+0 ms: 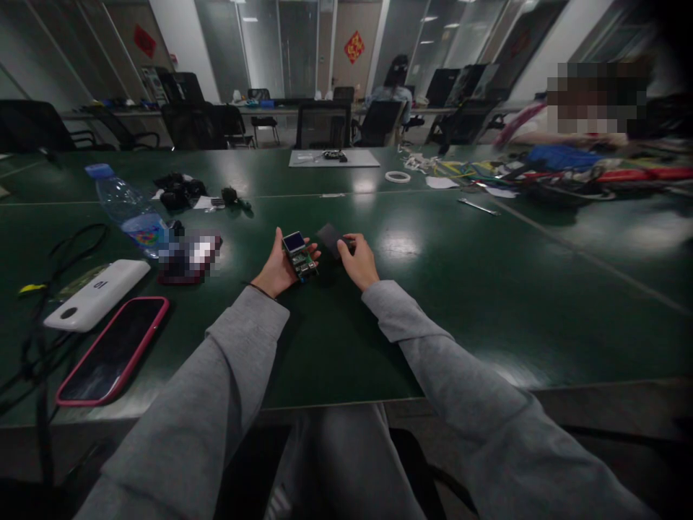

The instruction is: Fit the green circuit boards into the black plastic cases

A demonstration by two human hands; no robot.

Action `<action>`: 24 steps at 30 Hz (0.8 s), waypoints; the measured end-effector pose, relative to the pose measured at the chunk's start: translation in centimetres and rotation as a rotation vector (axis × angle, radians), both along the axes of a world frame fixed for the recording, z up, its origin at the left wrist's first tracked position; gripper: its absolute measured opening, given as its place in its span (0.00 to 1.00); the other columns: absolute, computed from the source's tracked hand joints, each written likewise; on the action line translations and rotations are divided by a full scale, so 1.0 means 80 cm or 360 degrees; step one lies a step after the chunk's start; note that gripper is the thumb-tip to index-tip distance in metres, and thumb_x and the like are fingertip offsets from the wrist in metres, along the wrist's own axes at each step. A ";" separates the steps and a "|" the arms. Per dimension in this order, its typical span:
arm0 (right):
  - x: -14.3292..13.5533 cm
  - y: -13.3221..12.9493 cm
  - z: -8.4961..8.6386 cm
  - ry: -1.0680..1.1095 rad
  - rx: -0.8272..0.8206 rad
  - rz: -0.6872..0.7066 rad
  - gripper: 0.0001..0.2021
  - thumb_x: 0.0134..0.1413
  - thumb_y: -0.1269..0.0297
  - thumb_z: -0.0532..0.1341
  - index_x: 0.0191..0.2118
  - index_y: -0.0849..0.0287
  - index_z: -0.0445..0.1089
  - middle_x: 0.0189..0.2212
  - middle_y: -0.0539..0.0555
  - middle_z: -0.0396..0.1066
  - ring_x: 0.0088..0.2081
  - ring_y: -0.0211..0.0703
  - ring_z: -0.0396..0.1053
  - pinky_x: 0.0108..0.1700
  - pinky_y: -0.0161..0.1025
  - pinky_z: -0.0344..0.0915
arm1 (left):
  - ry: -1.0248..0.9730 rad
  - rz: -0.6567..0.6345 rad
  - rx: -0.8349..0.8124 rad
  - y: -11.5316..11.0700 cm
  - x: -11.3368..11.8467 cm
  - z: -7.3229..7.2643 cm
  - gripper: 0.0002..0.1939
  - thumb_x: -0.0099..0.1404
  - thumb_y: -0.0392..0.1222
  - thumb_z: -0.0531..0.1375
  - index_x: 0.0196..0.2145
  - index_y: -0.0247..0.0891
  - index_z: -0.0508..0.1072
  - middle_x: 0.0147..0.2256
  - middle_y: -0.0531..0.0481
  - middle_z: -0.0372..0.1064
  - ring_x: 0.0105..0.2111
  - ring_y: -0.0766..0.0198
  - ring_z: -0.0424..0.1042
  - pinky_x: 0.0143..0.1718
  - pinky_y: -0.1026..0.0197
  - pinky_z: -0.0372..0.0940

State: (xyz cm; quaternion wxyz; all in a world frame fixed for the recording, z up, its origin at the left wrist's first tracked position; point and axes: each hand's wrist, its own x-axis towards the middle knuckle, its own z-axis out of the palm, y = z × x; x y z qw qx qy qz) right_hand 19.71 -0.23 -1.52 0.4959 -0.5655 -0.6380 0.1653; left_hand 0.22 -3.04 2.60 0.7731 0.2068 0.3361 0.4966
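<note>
A small green circuit board [303, 261] with a little dark display screen [294, 243] at its top rests in my left hand [278, 266], which has its fingers curled behind and around it. Between the thumb and fingers of my right hand [359, 260] is a thin dark grey, flat cover-like piece [331, 240]. The two held things are close together but apart, above the green table [346, 339]. Part of the dark piece is hidden behind my right fingers.
At the left are a red-rimmed phone [113, 352], a white power bank [97, 295], a tilted plastic bottle [127, 209] and black cables [35, 347]. A wrench [479, 207] and a white ring [397, 176] lie beyond my right hand. A person [585, 123] is by the cable pile [568, 170].
</note>
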 end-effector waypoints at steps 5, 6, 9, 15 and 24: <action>-0.001 -0.003 -0.001 -0.0146 0.0119 0.0012 0.15 0.55 0.60 0.60 0.47 0.59 0.64 0.43 0.60 0.67 0.46 0.52 0.66 0.52 0.54 0.65 | -0.0016 -0.0001 0.0012 0.001 -0.001 -0.003 0.37 0.66 0.68 0.47 0.55 0.33 0.70 0.36 0.42 0.79 0.39 0.57 0.78 0.47 0.54 0.69; -0.003 -0.006 0.000 -0.0236 0.0167 0.0038 0.16 0.54 0.63 0.61 0.48 0.59 0.64 0.45 0.61 0.66 0.48 0.53 0.65 0.53 0.54 0.65 | -0.0023 -0.0005 0.0020 0.002 -0.002 -0.004 0.38 0.66 0.68 0.47 0.56 0.33 0.69 0.36 0.42 0.79 0.39 0.57 0.78 0.47 0.54 0.69; -0.010 -0.014 0.000 -0.0478 0.0232 0.0097 0.20 0.50 0.68 0.63 0.50 0.61 0.64 0.48 0.63 0.63 0.52 0.55 0.61 0.55 0.53 0.64 | -0.0048 -0.0028 0.0032 0.003 -0.002 -0.006 0.38 0.66 0.68 0.46 0.57 0.32 0.68 0.38 0.40 0.79 0.41 0.57 0.78 0.48 0.55 0.68; -0.008 -0.011 -0.003 -0.0388 0.0177 0.0115 0.20 0.52 0.66 0.64 0.51 0.62 0.65 0.48 0.63 0.64 0.52 0.53 0.62 0.56 0.51 0.62 | -0.0028 -0.0013 0.0027 0.001 -0.001 -0.002 0.38 0.67 0.67 0.46 0.56 0.32 0.69 0.37 0.41 0.78 0.41 0.57 0.78 0.48 0.54 0.68; 0.008 0.010 -0.008 -0.0291 0.0055 -0.0167 0.21 0.60 0.49 0.56 0.48 0.63 0.68 0.45 0.65 0.68 0.50 0.57 0.62 0.56 0.58 0.58 | -0.0026 0.0008 0.0017 -0.001 -0.001 -0.001 0.37 0.67 0.67 0.47 0.56 0.32 0.69 0.39 0.40 0.78 0.41 0.56 0.77 0.48 0.54 0.68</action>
